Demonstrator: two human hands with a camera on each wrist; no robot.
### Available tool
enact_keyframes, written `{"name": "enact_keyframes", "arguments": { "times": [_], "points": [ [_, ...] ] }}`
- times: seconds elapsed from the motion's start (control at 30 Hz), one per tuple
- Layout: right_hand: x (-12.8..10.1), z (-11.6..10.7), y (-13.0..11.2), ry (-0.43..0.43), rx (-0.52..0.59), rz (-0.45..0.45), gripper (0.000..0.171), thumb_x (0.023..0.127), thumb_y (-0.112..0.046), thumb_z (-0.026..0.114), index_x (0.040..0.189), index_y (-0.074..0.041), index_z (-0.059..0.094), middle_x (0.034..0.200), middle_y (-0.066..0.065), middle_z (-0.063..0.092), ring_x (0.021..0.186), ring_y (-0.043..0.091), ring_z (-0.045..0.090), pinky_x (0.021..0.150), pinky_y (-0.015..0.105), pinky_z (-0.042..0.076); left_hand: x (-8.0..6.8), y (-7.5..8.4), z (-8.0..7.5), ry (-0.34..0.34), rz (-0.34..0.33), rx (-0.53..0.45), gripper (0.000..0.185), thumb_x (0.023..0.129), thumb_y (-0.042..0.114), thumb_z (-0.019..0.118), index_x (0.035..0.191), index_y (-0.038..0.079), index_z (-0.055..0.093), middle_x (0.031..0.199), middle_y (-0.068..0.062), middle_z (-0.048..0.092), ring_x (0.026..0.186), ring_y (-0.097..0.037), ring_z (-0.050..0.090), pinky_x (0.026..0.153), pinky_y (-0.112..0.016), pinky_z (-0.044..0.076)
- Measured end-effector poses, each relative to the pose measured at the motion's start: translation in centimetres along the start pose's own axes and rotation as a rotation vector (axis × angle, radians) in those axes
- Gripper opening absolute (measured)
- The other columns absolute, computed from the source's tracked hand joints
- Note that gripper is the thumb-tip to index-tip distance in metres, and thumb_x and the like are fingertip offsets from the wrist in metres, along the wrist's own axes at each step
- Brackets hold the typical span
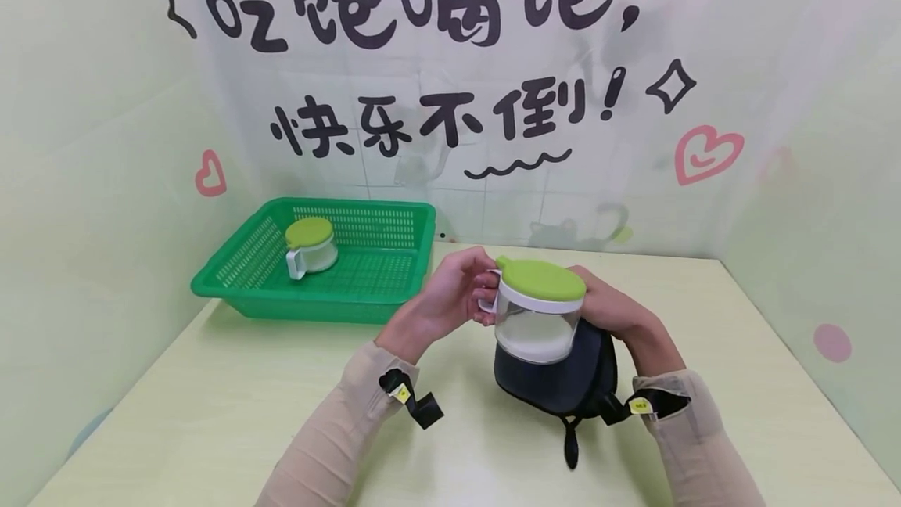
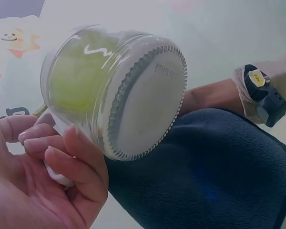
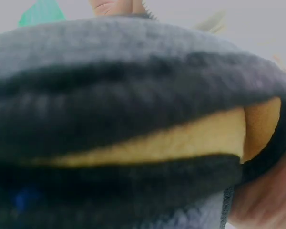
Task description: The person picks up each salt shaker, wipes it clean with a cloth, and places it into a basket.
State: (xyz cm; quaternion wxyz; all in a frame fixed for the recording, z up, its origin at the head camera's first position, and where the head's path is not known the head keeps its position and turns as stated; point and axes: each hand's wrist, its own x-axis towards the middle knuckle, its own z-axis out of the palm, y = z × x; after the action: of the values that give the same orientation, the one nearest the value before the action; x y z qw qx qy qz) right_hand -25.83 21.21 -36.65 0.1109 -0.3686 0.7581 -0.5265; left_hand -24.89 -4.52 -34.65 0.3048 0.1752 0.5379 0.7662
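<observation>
My left hand (image 1: 454,296) grips the white handle of a clear glass seasoning jar (image 1: 536,335) with a flat green lid (image 1: 543,280). The jar is held over the table, and its ribbed base (image 2: 150,102) faces the left wrist camera. My right hand (image 1: 614,303) is on the jar's far side, its fingers mostly hidden, holding a dark blue fleecy cloth (image 1: 556,386). Folded over, the cloth hangs below the jar and shows black edging, a dangling loop (image 1: 571,444) and a yellow inner side (image 3: 195,143).
A green plastic basket (image 1: 317,311) stands at the back left of the pale table (image 1: 232,429). Inside it sits a similar green-lidded jar (image 1: 317,253) with a white handle. Behind the table hangs a white printed wall sheet (image 1: 394,84).
</observation>
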Motion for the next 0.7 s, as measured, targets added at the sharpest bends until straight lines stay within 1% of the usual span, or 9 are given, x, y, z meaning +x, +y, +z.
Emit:
{"name": "enact_keyframes", "arguments": {
  "times": [0.03, 0.07, 0.13, 0.2, 0.27, 0.37, 0.43, 0.57, 0.7],
  "points": [
    [0.1, -0.1, -0.1, 0.006, -0.001, -0.02, 0.019, 0.097, 0.0, 0.053, 0.095, -0.011, 0.068, 0.084, -0.008, 0.062, 0.076, 0.007, 0.059, 0.074, 0.028, 0.052, 0.0, 0.0, 0.0, 0.002, -0.002, 0.001, 0.031, 0.093, 0.022, 0.036, 0.062, 0.02, 0.031, 0.058, 0.009, 0.032, 0.053, -0.009, 0.032, 0.053, -0.028, 0.035],
    [0.2, -0.1, -0.2, 0.017, -0.007, -0.035, 0.024, 0.096, 0.002, 0.053, 0.094, -0.015, 0.07, 0.085, -0.008, 0.064, 0.077, 0.008, 0.06, 0.074, 0.027, 0.052, 0.1, 0.0, -0.1, 0.004, -0.003, 0.002, 0.031, 0.093, 0.022, 0.036, 0.062, 0.021, 0.031, 0.058, 0.009, 0.032, 0.053, -0.009, 0.032, 0.053, -0.028, 0.036],
    [0.2, -0.2, -0.6, 0.042, -0.008, -0.049, 0.029, 0.097, 0.003, 0.053, 0.1, -0.019, 0.072, 0.091, -0.007, 0.067, 0.082, 0.009, 0.062, 0.078, 0.027, 0.054, 0.1, -0.1, -0.1, 0.009, -0.011, 0.0, 0.031, 0.092, 0.021, 0.036, 0.061, 0.021, 0.032, 0.059, 0.009, 0.033, 0.054, -0.009, 0.033, 0.053, -0.028, 0.037],
    [0.2, -0.2, -0.8, 0.087, 0.003, -0.052, 0.031, 0.099, 0.001, 0.053, 0.108, -0.019, 0.074, 0.102, -0.007, 0.071, 0.093, 0.01, 0.065, 0.085, 0.026, 0.054, 0.1, -0.1, -0.1, 0.011, -0.016, -0.001, 0.031, 0.092, 0.021, 0.036, 0.062, 0.021, 0.033, 0.059, 0.008, 0.033, 0.054, -0.009, 0.034, 0.053, -0.027, 0.038],
    [0.2, -0.1, -1.0, 0.127, 0.022, -0.048, 0.031, 0.101, -0.001, 0.052, 0.116, -0.016, 0.074, 0.11, -0.007, 0.073, 0.101, 0.011, 0.066, 0.09, 0.025, 0.054, 0.2, -0.2, -0.2, 0.011, -0.022, -0.002, 0.03, 0.092, 0.021, 0.036, 0.062, 0.021, 0.033, 0.059, 0.008, 0.033, 0.054, -0.008, 0.034, 0.052, -0.028, 0.037],
    [0.2, -0.1, -1.1, 0.163, 0.033, -0.035, 0.031, 0.101, -0.001, 0.052, 0.121, -0.01, 0.073, 0.116, -0.007, 0.073, 0.107, 0.012, 0.066, 0.093, 0.025, 0.054, 0.3, -0.3, -0.1, 0.023, -0.023, -0.007, 0.03, 0.091, 0.02, 0.037, 0.062, 0.021, 0.032, 0.058, 0.009, 0.032, 0.054, -0.008, 0.033, 0.053, -0.028, 0.035],
    [0.3, -0.1, -1.1, 0.16, 0.028, -0.015, 0.03, 0.101, -0.001, 0.051, 0.121, -0.009, 0.072, 0.114, -0.006, 0.073, 0.105, 0.013, 0.066, 0.093, 0.025, 0.054, 0.4, -0.3, -0.2, 0.034, -0.013, -0.01, 0.03, 0.091, 0.02, 0.037, 0.062, 0.02, 0.031, 0.058, 0.009, 0.032, 0.054, -0.009, 0.032, 0.053, -0.029, 0.033],
    [0.4, 0.0, -1.0, 0.152, 0.001, 0.04, 0.029, 0.1, 0.001, 0.051, 0.123, 0.0, 0.068, 0.11, -0.004, 0.071, 0.1, 0.012, 0.065, 0.09, 0.026, 0.054, 0.4, -0.2, -0.4, 0.077, 0.022, -0.024, 0.031, 0.091, 0.02, 0.037, 0.061, 0.02, 0.031, 0.057, 0.008, 0.032, 0.054, -0.01, 0.033, 0.054, -0.03, 0.035],
    [0.3, -0.2, -0.8, 0.153, -0.052, 0.098, 0.035, 0.098, 0.0, 0.054, 0.132, 0.006, 0.063, 0.119, 0.002, 0.07, 0.104, 0.009, 0.065, 0.092, 0.023, 0.052, 0.4, 0.1, -0.7, 0.115, 0.048, -0.059, 0.031, 0.094, 0.019, 0.036, 0.062, 0.02, 0.033, 0.058, 0.009, 0.033, 0.054, -0.011, 0.034, 0.054, -0.031, 0.04]
  ]
}}
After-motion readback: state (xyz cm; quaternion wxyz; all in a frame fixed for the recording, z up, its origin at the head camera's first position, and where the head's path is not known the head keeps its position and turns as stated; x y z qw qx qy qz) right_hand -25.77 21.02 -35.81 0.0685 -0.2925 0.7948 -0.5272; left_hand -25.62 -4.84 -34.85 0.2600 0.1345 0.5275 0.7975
